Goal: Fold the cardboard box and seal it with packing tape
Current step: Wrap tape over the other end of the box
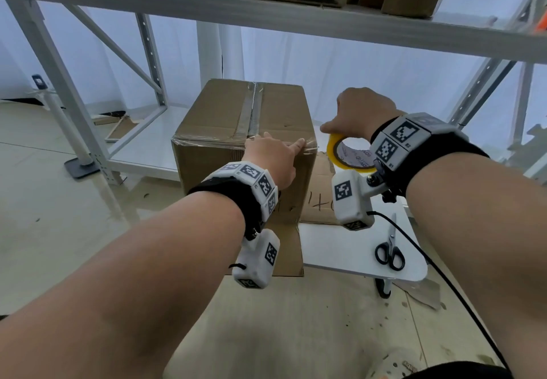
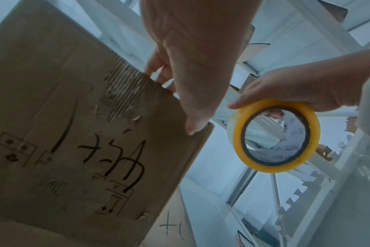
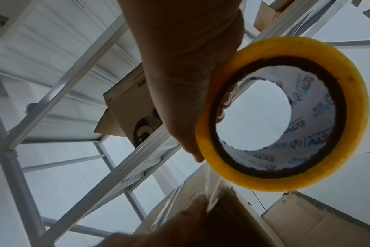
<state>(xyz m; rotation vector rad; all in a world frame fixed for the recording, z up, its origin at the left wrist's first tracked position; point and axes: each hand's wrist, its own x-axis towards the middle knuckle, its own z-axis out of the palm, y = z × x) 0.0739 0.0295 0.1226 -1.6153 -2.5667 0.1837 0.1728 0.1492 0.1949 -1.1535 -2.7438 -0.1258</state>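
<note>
In the head view a closed cardboard box (image 1: 236,130) stands in the middle of the frame, with shiny clear tape running down the seam on its top and along its front top edge. The left hand (image 1: 270,158) lies on that front edge, its pointing finger stretched out flat and pressing the tape near the box's right corner. The right hand (image 1: 359,115) is just right of the box and holds a yellow roll of packing tape (image 1: 349,153), thumb on the outside and fingers curled into the hole. A thin clear strip runs from the roll to the box corner. Black scissors (image 1: 390,250) lie on a small white table (image 1: 340,248) at the lower right, and a flat piece of cardboard (image 1: 318,192) with black marks leans behind the box. A white metal shelf rack (image 1: 266,14) crosses the top of the frame with more boxes on it. The left wrist view shows things the head view hides: big black writing on the box's side (image 2: 84,150), torn wavy cardboard near the top edge, and the fingers of the left hand (image 2: 192,66) spread on the edge. The right wrist view looks up through the roll (image 3: 285,113) and shows blue printed words inside its core, with fingertips (image 3: 222,108) peeking in the hole.
</note>
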